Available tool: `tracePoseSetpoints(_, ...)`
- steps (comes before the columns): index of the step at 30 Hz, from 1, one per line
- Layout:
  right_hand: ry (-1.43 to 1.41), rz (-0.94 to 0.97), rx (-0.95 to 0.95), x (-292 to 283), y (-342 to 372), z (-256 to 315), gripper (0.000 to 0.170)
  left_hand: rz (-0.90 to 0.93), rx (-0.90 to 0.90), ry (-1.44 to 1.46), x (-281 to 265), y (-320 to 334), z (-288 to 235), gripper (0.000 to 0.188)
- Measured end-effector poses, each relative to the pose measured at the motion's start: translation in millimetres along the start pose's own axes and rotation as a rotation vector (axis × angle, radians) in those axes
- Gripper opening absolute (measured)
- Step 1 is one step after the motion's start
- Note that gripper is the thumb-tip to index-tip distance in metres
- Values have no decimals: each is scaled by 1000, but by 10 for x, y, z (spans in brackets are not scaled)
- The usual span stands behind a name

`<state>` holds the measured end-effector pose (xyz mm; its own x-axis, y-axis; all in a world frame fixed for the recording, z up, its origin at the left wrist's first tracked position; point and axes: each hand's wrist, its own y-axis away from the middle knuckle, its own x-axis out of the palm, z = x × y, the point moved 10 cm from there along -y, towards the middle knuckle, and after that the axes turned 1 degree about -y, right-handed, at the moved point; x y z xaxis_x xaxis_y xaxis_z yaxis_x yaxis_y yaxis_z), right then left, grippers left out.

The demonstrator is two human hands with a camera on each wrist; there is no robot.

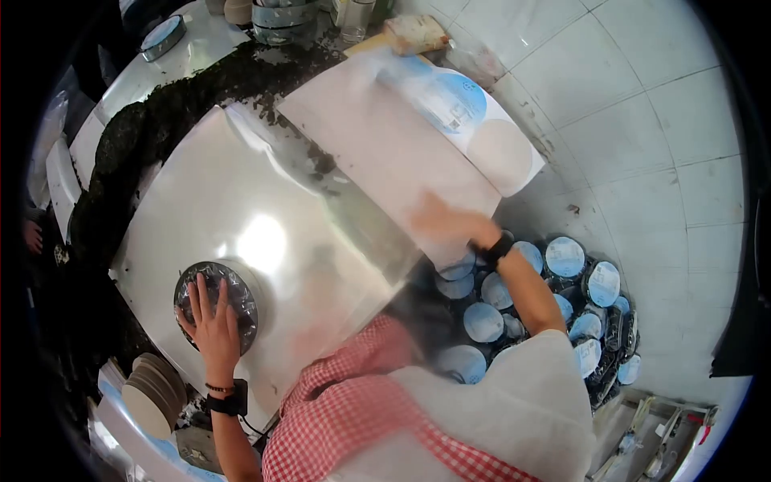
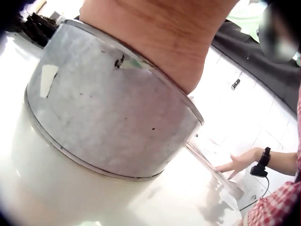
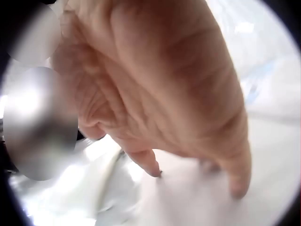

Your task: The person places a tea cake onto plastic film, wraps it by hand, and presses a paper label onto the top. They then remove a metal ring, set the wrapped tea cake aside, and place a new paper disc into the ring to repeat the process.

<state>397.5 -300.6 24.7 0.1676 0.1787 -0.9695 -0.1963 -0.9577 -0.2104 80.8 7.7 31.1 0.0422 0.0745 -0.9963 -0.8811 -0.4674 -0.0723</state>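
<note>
My left hand rests with fingers spread on a round metal mould, its top covered by dark, glossy plastic film. In the left wrist view the mould's grey metal wall stands on the shiny table, the heel of my hand over its rim. My right hand, blurred, is over the near end of a pale stack of sheets at the table's right edge. From the right wrist, its fingers point down with the tips right at the pale surface, and nothing shows in the palm.
Blue-and-white round labels lie beside the sheets. Several film-wrapped discs with blue labels are heaped below my right arm. Dark leafy clumps line the table's far edge. Beige discs stand stacked at lower left.
</note>
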Motion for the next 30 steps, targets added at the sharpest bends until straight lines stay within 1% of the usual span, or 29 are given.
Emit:
tracePoseSetpoints(2,-361,65,-101,128,-73,59,20,-3,-1,6,19,-11,-3,47)
tracePoseSetpoints(3,-788,208,94,137,-300,-386,18,9,-3,8,15,-6,-9,48)
tracePoseSetpoints(4,-1211,350,302,196,-448,-651,17,21,-2,5,9,-2,-7,48)
tracePoseSetpoints(6,-75,48,592,-266,-778,-1213,16,35,5,17,8,6,-20,47)
tracePoseSetpoints(8,647,-139,365,-120,-886,-1261,9,48,11,6,-2,-20,-13,47)
tracePoseSetpoints(11,714,25,444,432,-908,-1593,15,80,1,-30,23,-10,-13,46)
tracePoseSetpoints(14,584,309,477,862,-755,-1772,20,83,14,-26,16,-18,-24,46)
tracePoseSetpoints(17,21,195,498,362,-763,-1757,21,73,12,-29,20,-19,-21,46)
tracePoseSetpoints(20,29,149,556,356,-679,-1789,21,68,18,-45,52,-10,-4,46)
tracePoseSetpoints(23,144,13,450,180,-806,-1689,21,70,12,-54,62,-4,3,46)
tracePoseSetpoints(26,305,226,391,536,-914,-1790,23,68,17,-41,35,-7,-8,46)
tracePoseSetpoints(30,239,186,343,382,-855,-1737,21,72,12,-38,30,-21,-17,46)
